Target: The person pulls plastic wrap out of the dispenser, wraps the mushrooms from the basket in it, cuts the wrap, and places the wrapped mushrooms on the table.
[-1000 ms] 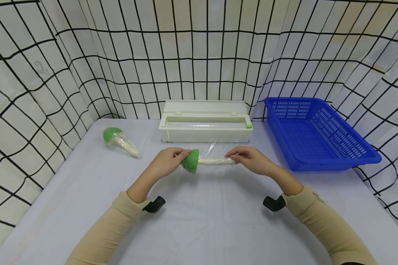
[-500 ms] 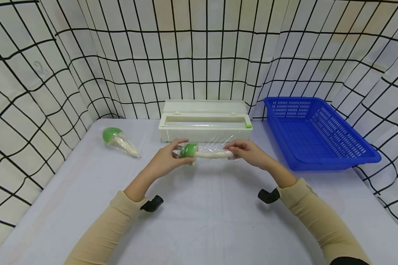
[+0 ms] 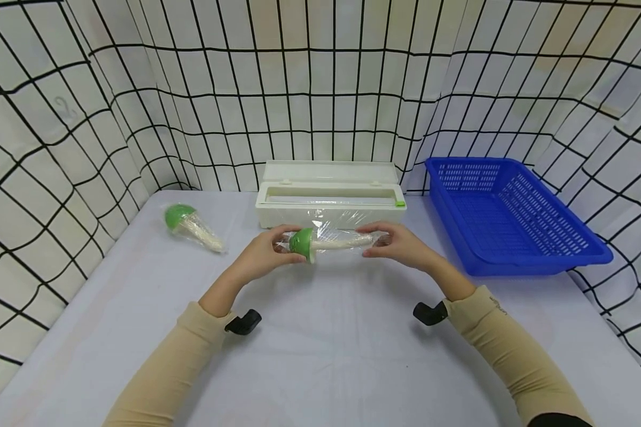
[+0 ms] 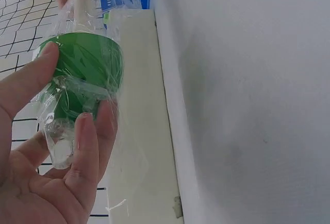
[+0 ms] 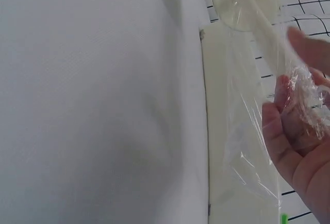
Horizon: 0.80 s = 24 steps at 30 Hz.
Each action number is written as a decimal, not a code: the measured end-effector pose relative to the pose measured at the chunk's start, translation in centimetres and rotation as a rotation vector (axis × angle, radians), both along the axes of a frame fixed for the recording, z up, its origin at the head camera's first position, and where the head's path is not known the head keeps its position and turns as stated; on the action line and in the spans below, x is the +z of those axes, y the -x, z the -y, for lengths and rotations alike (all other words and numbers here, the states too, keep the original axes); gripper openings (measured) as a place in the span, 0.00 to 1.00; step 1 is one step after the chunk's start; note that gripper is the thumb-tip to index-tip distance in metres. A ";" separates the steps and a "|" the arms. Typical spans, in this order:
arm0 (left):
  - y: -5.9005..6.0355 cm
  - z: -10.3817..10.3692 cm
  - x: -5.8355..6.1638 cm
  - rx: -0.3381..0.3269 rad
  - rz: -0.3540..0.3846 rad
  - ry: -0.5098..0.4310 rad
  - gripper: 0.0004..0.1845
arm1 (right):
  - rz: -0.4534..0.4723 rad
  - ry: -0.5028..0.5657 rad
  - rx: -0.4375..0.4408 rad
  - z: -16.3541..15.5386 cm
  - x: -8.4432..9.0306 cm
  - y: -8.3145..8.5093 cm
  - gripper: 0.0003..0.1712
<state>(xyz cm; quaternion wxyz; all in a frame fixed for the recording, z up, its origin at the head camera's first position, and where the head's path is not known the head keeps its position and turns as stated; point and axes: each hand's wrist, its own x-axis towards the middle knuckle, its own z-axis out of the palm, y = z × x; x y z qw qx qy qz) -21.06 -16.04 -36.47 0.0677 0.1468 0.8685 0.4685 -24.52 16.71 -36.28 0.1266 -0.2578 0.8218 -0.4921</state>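
Note:
In the head view, a mushroom-shaped thing with a green cap (image 3: 301, 242) and pale stalk (image 3: 342, 243) lies sideways between both hands, wrapped in clear cling film (image 5: 247, 147). My left hand (image 3: 267, 251) holds the cap, its thumb on one side and fingers curled on the other. At the stalk's end, my right hand (image 3: 397, 242) holds bunched film between thumb and fingers. Loose film rises in front of the white cling film dispenser (image 3: 331, 216); whether it joins the roll cannot be told. The cap's pale round underside (image 5: 240, 7) faces the right wrist camera.
Another green-capped mushroom shape (image 3: 192, 228) in film lies at the table's back left. A blue plastic basket (image 3: 539, 265) stands at the right. Black wire mesh (image 3: 333, 95) walls the back and sides of the white-covered table (image 3: 342, 367).
The thing has risen slightly and moved a little left. My left hand has changed from pinching the cap's edge to spanning it. My right fingers have closed round the film at the stalk end.

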 end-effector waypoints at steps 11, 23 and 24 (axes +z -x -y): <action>0.8 0.1 0.0 -0.001 0.041 -0.040 0.36 | -0.374 -0.137 -0.063 1.2 -0.3 0.1 0.21; 1.0 0.2 0.0 0.045 0.036 -0.032 0.34 | -0.625 -0.339 -0.140 1.7 -0.8 0.5 0.15; 1.0 0.2 0.0 0.055 0.041 -0.035 0.34 | -0.621 -0.330 -0.138 1.7 -0.8 0.5 0.15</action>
